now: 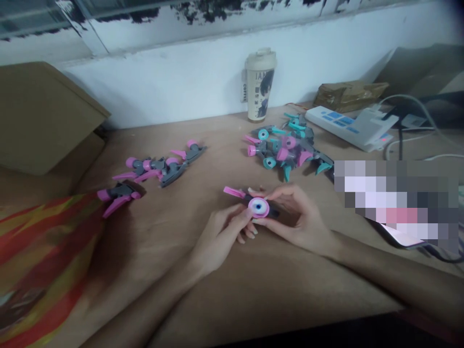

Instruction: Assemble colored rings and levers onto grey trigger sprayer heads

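Note:
Both my hands meet at the middle of the wooden table (pixel 174 270) around one spray-nozzle head (pixel 258 207) with a grey body, a pink trigger and a round pink cap facing me. My right hand (pixel 295 217) wraps its fingers round the nozzle's body. My left hand (pixel 224 234) pinches the pink cap with thumb and fingertips. A row of assembled grey-and-pink nozzles (pixel 163 168) lies to the left, with one more nozzle (pixel 118 195) nearer the left edge. A heap of loose pink, teal and grey nozzle parts (pixel 286 147) lies beyond my hands.
A lidded coffee cup (pixel 259 87) stands by the white wall. A white power strip (pixel 350 126) with cables lies at the right, with a brown packet (pixel 348 94) behind it. A cardboard box (pixel 39 116) sits at the left, red-yellow cloth (pixel 39 261) below it.

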Action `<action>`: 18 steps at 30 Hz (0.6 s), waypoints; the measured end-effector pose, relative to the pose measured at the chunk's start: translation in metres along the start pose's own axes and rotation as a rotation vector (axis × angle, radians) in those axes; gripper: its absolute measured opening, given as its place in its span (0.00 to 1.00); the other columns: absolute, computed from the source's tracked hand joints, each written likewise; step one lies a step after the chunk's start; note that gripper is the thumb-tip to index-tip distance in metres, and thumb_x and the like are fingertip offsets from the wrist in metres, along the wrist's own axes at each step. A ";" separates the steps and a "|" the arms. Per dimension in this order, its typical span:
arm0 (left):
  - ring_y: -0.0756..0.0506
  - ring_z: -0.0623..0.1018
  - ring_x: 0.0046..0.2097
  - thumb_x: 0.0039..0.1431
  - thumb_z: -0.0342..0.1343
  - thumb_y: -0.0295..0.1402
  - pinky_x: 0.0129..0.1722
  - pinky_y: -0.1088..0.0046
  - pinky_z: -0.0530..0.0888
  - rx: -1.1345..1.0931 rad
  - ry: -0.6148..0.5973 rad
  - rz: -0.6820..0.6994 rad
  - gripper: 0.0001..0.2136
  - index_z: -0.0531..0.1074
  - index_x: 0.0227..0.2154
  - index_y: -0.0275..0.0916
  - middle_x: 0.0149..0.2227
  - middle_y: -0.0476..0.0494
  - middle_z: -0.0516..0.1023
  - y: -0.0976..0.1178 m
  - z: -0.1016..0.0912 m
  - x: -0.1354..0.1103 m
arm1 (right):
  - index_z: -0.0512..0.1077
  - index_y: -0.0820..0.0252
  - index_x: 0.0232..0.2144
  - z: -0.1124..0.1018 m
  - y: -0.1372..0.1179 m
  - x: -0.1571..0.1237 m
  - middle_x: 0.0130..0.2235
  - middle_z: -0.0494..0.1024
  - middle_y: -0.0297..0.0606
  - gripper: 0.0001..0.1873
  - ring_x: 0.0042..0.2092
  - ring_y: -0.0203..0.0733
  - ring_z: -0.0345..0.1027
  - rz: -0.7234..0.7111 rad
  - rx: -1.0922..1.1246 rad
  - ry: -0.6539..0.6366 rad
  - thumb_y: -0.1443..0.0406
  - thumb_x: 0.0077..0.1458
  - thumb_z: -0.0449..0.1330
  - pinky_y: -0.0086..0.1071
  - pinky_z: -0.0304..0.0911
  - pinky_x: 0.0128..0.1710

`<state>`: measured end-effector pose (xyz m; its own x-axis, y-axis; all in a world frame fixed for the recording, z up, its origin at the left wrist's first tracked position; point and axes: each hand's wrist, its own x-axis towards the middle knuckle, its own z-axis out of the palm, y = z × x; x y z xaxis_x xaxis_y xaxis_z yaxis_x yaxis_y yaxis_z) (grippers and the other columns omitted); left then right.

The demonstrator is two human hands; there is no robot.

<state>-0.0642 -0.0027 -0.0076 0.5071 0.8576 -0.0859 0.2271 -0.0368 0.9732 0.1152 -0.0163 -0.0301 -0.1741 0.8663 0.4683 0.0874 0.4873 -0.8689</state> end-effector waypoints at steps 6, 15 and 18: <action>0.52 0.72 0.27 0.61 0.48 0.40 0.24 0.80 0.69 0.023 0.020 -0.030 0.14 0.71 0.33 0.34 0.26 0.48 0.72 -0.004 0.002 0.001 | 0.61 0.55 0.44 0.004 -0.001 -0.002 0.50 0.73 0.41 0.20 0.52 0.44 0.67 -0.005 -0.036 -0.081 0.72 0.50 0.60 0.43 0.63 0.53; 0.51 0.72 0.25 0.57 0.49 0.37 0.22 0.79 0.68 0.215 0.109 -0.021 0.11 0.72 0.30 0.36 0.22 0.49 0.71 0.001 0.007 0.002 | 0.62 0.54 0.44 0.004 -0.001 -0.003 0.48 0.72 0.39 0.12 0.52 0.42 0.66 0.061 -0.046 -0.134 0.69 0.57 0.54 0.41 0.61 0.53; 0.51 0.72 0.24 0.57 0.49 0.37 0.23 0.78 0.68 0.248 0.106 -0.032 0.11 0.71 0.29 0.36 0.22 0.50 0.71 0.000 0.006 0.002 | 0.62 0.54 0.43 0.005 -0.001 -0.003 0.45 0.73 0.38 0.12 0.50 0.41 0.67 0.072 -0.089 -0.125 0.69 0.57 0.54 0.41 0.62 0.53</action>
<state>-0.0579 -0.0042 -0.0090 0.4094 0.9089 -0.0797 0.4447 -0.1225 0.8873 0.1105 -0.0202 -0.0315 -0.2844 0.8815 0.3769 0.1893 0.4371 -0.8793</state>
